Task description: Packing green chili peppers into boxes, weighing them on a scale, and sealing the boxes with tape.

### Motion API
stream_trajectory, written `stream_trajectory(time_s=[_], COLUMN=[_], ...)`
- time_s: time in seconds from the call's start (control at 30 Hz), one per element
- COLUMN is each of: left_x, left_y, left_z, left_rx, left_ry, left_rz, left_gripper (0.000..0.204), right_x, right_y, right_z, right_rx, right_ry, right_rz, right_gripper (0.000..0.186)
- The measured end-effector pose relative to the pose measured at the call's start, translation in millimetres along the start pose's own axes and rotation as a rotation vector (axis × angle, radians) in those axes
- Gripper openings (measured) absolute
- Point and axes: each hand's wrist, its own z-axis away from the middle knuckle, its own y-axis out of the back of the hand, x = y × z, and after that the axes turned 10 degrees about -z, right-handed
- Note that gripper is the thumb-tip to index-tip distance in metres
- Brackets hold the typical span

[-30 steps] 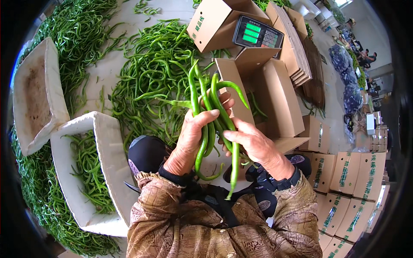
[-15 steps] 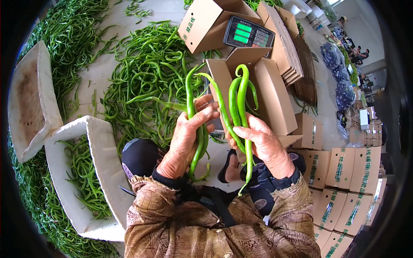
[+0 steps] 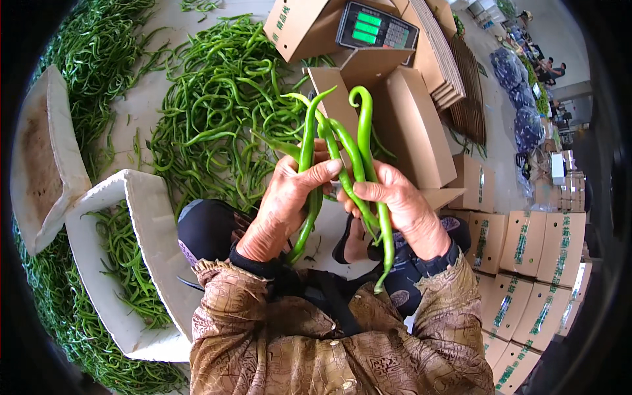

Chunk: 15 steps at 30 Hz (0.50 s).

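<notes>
Long green chili peppers are in both of my hands, held close together in front of me. My left hand (image 3: 289, 197) grips peppers (image 3: 307, 145), with its thumb pressed across them. My right hand (image 3: 395, 197) holds several curved peppers (image 3: 364, 125), one with a hooked tip, their lower ends hanging past my palm. Beyond my hands stands an open cardboard box (image 3: 417, 125), and a loose heap of peppers (image 3: 210, 99) lies on the floor to its left.
A white foam crate (image 3: 95, 243) with peppers sits at left, beside another tilted foam piece (image 3: 46, 158) and large pepper piles (image 3: 92, 46). A digital scale (image 3: 376, 29) sits among cardboard boxes ahead. Stacked cartons (image 3: 520, 243) stand at right. People (image 3: 550, 69) are in the far background.
My hands drew apart with their peppers half a second ago, and now are nearer again, the left one moved rightward. The view has shifted slightly, so the surroundings sit higher.
</notes>
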Motion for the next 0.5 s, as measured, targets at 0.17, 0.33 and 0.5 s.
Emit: stream_trajectory(time_s=[0.17, 0.33, 0.5], left_x=[-1.4, -5.0, 6.6], left_y=[-1.4, 1.0, -6.4], left_z=[-4.2, -8.9, -4.3], left_rx=[-0.027, -0.008, -0.046], left_ry=[0.017, 0.037, -0.08], left_rz=[0.046, 0.397, 0.547], left_gripper=[0.033, 0.053, 0.056], right_x=[-4.3, -21.7, -64.8], right_y=[1.2, 2.5, 48.5], right_z=[0.8, 7.3, 13.8], right_rx=[0.039, 0.182, 0.393], right_ry=[-0.027, 0.226, 0.43], right_rz=[-0.151, -0.008, 0.398], right_gripper=[0.039, 0.04, 0.039])
